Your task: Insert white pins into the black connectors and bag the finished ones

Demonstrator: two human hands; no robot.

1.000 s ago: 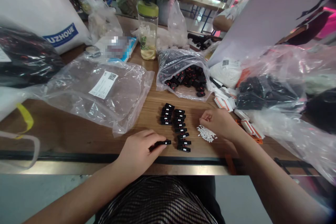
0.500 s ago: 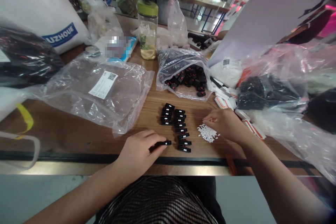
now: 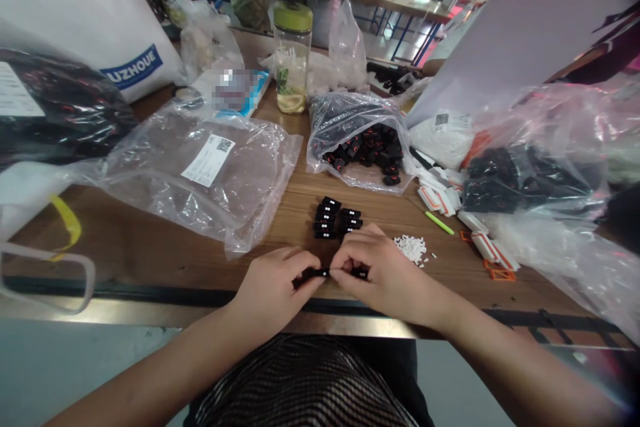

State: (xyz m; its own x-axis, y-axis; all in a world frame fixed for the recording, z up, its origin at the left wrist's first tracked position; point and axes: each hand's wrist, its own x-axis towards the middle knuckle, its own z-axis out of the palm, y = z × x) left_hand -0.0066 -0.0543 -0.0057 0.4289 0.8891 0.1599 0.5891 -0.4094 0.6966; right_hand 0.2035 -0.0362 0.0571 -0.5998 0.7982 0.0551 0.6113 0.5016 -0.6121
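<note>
My left hand (image 3: 280,283) pinches a small black connector housing (image 3: 324,273) between thumb and fingers, close to the table's front edge. A white dot shows on the housing's face. Closed in a pinch, my right hand (image 3: 373,270) has its fingertips at the housing's right end; whatever they grip is hidden. Behind the hands stand two columns of similar black connector housings (image 3: 326,219) with white dots, the right column partly covered by my right hand. A pile of tiny white plugs (image 3: 410,249) lies to the right of that hand.
An open clear bag of black housings (image 3: 367,147) lies behind the columns. A flat clear bag with a label (image 3: 208,160) is at left. The lidded bottle (image 3: 293,57) stands at the back. A green stick (image 3: 439,223) and orange-white pieces (image 3: 493,250) lie at right.
My right hand has moved left from the white pile to the housing in my left hand. The left hand keeps its hold. The view has shifted slightly, and the green stick is uncovered.
</note>
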